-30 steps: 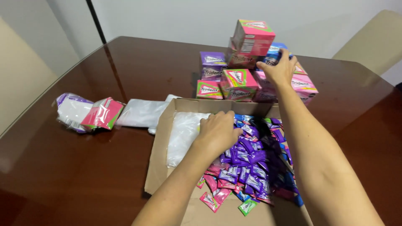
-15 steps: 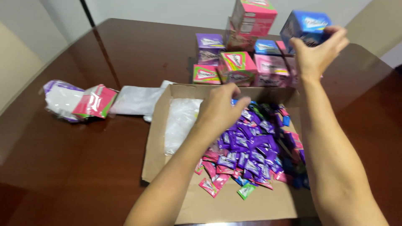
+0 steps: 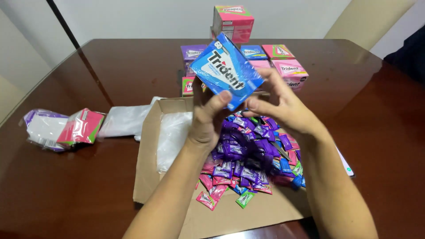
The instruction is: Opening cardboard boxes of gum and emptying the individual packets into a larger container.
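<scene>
Holding a blue box (image 3: 226, 71) up over the pile, both hands now meet in the middle of the head view. Half a second ago only the right hand (image 3: 283, 108) had it, high by the stack, and the left hand (image 3: 208, 119) lay down on the candy. Now the left thumb presses its front and the right fingers pinch its lower corner. The box is tilted.

Under the hands lies a heap of small purple, pink and blue packs (image 3: 248, 155) on a flat brown cardboard sheet (image 3: 148, 146). Behind stand pink and purple boxes (image 3: 283, 66). The blue box hides some of them.

A torn wrapper (image 3: 66, 128) lies at the left, well apart. The dark table (image 3: 110, 62) has open room left and right.
</scene>
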